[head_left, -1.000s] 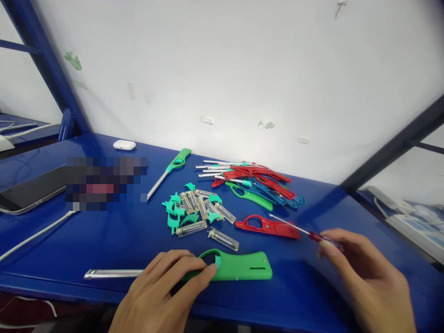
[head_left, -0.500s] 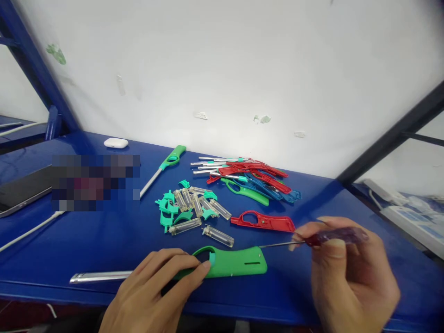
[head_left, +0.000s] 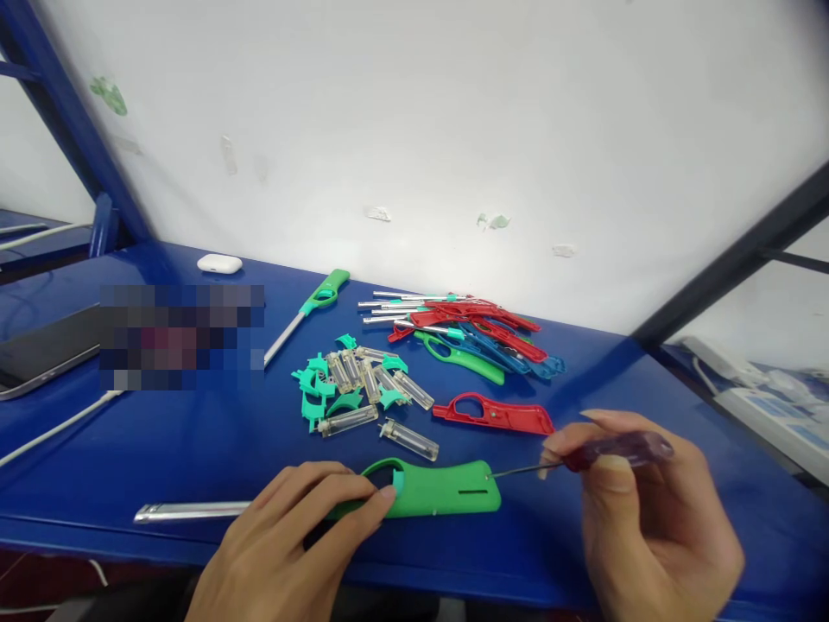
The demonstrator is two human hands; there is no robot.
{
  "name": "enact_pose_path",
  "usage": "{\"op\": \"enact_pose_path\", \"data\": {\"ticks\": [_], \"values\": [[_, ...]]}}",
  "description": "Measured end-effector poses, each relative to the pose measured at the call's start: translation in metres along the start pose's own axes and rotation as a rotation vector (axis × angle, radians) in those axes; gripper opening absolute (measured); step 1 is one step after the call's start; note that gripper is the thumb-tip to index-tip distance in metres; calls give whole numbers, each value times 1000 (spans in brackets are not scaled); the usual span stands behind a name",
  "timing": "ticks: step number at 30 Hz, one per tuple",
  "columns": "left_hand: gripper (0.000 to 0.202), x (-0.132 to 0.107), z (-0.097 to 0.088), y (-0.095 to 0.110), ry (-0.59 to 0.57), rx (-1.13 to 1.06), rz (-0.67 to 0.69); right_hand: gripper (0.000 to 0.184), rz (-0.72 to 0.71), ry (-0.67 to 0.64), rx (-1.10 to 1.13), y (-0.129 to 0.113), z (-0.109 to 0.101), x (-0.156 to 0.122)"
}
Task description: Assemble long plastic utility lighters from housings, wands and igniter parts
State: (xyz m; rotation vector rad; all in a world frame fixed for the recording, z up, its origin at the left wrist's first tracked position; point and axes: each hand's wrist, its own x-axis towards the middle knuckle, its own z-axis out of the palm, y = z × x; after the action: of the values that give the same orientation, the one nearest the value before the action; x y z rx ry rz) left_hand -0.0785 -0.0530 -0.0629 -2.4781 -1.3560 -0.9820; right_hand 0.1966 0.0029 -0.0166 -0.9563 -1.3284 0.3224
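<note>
The screwdriver [head_left: 618, 451], pinched between the right hand's [head_left: 661, 518] thumb and fingers, has swung from across the red handle shell [head_left: 522, 419] to the green gas lighter [head_left: 440, 492], its tip apparently meeting the corner screw, so the tool seems positioned for work. The left hand [head_left: 291, 527], fingers slightly parted, steadies the lighter near the blue table's [head_left: 550, 557] front edge.

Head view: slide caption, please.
Left hand holds green plastic lighter; right hand points purple-handled metal screwdriver at its end.
</note>
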Motion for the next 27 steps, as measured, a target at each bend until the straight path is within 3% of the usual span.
{"op": "enact_pose_path", "data": {"ticks": [5, 12, 17, 22, 27], "values": [[47, 5, -2, 3, 26, -5, -9, 18, -28, -42, -40, -2, 3, 3], [48, 7, -3, 4, 47, -5, 21, 51, -231, -139, 73, -1, 12, 3], [47, 6, -3, 1, 24, 2, 26, 34, -226, -179, 10, -1, 11, 1], [47, 10, -2, 3, 66, -18, 27, 36, -280, -132, 155, -10, 18, 2], [47, 10, 1, 6, 91, -43, -2, 27, -244, -147, 60, -12, 20, -1]]}}
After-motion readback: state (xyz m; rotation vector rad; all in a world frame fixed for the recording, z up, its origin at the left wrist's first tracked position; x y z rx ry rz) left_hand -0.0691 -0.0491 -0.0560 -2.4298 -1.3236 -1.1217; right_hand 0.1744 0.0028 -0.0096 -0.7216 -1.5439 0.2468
